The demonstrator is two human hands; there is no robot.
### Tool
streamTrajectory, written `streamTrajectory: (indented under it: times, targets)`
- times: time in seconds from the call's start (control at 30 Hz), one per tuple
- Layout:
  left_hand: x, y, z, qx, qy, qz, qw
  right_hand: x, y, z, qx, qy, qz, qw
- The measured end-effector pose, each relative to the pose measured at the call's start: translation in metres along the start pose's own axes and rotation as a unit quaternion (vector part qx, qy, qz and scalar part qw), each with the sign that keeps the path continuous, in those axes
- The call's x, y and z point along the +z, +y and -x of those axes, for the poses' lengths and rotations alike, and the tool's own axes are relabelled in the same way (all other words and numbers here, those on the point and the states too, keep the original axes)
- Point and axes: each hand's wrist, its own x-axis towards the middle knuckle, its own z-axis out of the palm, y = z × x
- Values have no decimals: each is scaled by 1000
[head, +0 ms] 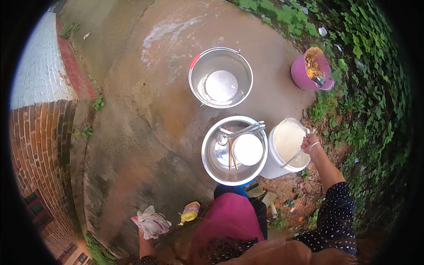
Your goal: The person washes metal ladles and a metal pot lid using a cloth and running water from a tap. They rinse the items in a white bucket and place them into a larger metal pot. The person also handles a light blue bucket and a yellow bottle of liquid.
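A crumpled whitish-and-red cloth (153,222) is in my left hand (141,231), which it mostly covers. My right hand (310,143), with a white bangle at the wrist, grips what looks like the handle (293,158) of a white plastic bucket (271,165). Pale beige, cloudy contents (288,139) show inside that bucket. Just left of it, before my knees, a steel basin (208,162) holds a white round bowl or lid (247,149), several metal utensils (246,129) and wooden chopsticks (231,155).
A steel bucket (195,89) with a little liquid stands beyond the basin. Farther right, a pink bin (299,74) contains refuse. A yellow plastic bottle (189,213) lies beside my leg on wet concrete (159,116). Leafy plants (361,109) border the right; a brick wall (43,132) stands left.
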Motion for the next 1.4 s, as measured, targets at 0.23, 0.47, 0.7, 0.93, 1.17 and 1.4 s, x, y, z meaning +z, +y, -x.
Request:
streamTrajectory:
  times: [0.23,0.47,0.7,0.93,1.17,1.4]
  targets:
    - [-19,-40,7,-14,64,43,997,107,-72,-61,4,10,93,996]
    - [17,-47,-26,-43,61,14,997,142,-114,-118,-31,-71,78,994]
    - [45,-44,-28,-49,72,-24,996,124,-137,-170,-140,-70,10,988]
    - [68,-51,-42,-66,74,-50,994,9,-106,-257,-120,-29,-141,982]
    - [87,-52,-34,-60,86,-73,992,65,-8,-173,-411,170,530,722]
    - [82,-58,-39,-71,92,-72,991,111,31,-174,-404,193,591,671]
